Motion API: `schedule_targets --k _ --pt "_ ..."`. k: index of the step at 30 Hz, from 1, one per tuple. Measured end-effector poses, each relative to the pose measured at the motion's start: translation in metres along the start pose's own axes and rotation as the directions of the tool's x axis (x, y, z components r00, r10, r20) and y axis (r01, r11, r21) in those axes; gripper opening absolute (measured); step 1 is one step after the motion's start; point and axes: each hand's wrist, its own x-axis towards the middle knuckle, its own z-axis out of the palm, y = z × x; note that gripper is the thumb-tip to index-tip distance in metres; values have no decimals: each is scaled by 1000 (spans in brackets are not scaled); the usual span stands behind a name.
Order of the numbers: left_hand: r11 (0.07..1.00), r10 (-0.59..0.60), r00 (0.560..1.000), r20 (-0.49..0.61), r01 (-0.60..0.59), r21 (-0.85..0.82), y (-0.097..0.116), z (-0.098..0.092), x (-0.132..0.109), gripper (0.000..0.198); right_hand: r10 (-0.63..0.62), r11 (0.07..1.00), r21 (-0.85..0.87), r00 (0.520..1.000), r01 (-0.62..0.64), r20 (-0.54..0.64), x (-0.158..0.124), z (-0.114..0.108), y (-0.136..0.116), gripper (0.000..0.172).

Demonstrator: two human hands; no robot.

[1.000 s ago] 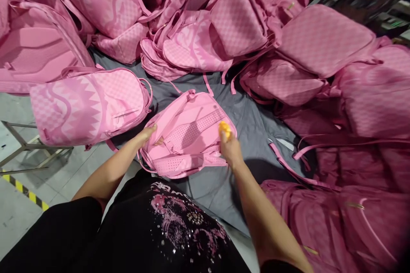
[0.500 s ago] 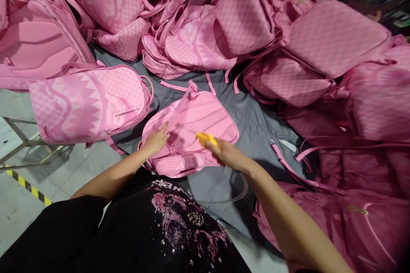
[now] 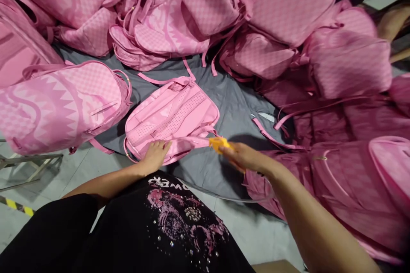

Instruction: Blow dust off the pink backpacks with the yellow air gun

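Observation:
A pink backpack (image 3: 188, 111) lies with its padded back panel up on the grey cloth (image 3: 230, 106) in front of me. My left hand (image 3: 156, 154) rests on its near edge, fingers stretched out over the bag and a shoulder strap (image 3: 195, 141). That strap runs rightward to the yellow air gun (image 3: 218, 143), which my right hand (image 3: 241, 155) grips past the backpack's right side. Whether the right fingers also pinch the strap's end is hidden. A clear hose (image 3: 224, 196) curves below the right hand.
Another pink backpack (image 3: 64, 102) lies to the left, its shark-tooth print up. Several more pink backpacks (image 3: 288, 8) are heaped along the back and right. A metal frame (image 3: 32, 166) stands at lower left. A person's arm (image 3: 395, 21) shows at the far right.
My left hand has gone from a raised strap to the backpack's near edge. The right hand has swung right with the air gun, away from the back panel. The camera view has shifted right.

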Motion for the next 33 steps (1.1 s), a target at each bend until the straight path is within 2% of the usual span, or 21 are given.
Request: schedule_targets --k 2,3,4,5,6,7,8,9,10,13,15,17,20,22,24,25,26,28,29,30,33 --pt "955 -70 995 -68 47 -293 -8 0 10 52 63 998 39 980 -56 -190 -15 3 14 52" --pt "871 -135 990 -46 97 -482 -13 -3 17 43 68 996 68 974 -55 -216 -23 6 23 52" --pt "735 -216 976 35 186 -652 -17 -6 24 36 36 995 101 989 -22 -144 -29 9 31 53" --pt "563 -293 942 164 309 -766 -19 -9 31 35 -33 989 141 999 34 -11 -35 13 39 54" --pt "394 -353 884 307 439 -808 -19 -10 38 38 -99 980 180 990 80 102 -40 18 46 55" --pt "285 -394 821 412 536 -795 -16 -11 43 42 -124 976 198 983 95 138 -44 22 51 57" --pt "249 -427 781 457 587 -771 -11 -9 45 45 -98 978 191 991 79 90 -47 26 54 58" --pt "265 -451 772 447 594 -760 -2 -6 46 45 -50 983 176 999 52 -19 -48 28 56 58" --pt "338 -462 800 384 559 -757 9 -1 44 43 -13 985 168 993 32 -115 -49 30 56 58" --pt "742 -361 929 78 337 -580 44 16 33 46 -51 988 138 989 71 -139 -50 28 52 58" --pt "927 -258 966 -35 237 -290 61 23 25 57 -43 996 69 969 62 -243 -50 26 51 56" --pt "976 -205 978 -38 202 -77 68 24 21 61 -37 999 1 925 40 -379 -50 30 54 51" --pt "990 -131 991 20 132 -58 61 9 16 62 -70 997 -38 944 61 -322 -53 51 67 51" --pt "989 -61 996 -72 50 -141 44 -9 14 56 -1 1000 -14 944 -4 -330 -59 76 76 54" --pt "951 -107 956 -273 18 -308 20 -30 14 49 62 998 47 934 -48 -351 -66 107 79 54" --pt "881 -239 912 -333 59 -469 6 -41 17 44 60 996 78 943 -36 -326 -70 124 77 53" --pt "741 -417 857 -303 128 -659 -8 -50 21 40 48 994 106 957 -18 -287 -72 141 73 51" --pt "311 -685 728 -18 270 -911 -33 -64 33 31 49 992 126 976 -22 -214 -75 172 59 49" --pt "120 -724 675 139 322 -939 -44 -69 39 25 64 992 116 979 -42 -192 -74 185 50 48" --pt "-9 -722 643 257 362 -932 -53 -72 45 20 83 993 97 981 -67 -177 -72 196 40 47" --pt "-155 -666 627 404 413 -897 -69 -78 56 17 181 983 2 971 -183 -159 -64 221 14 44"
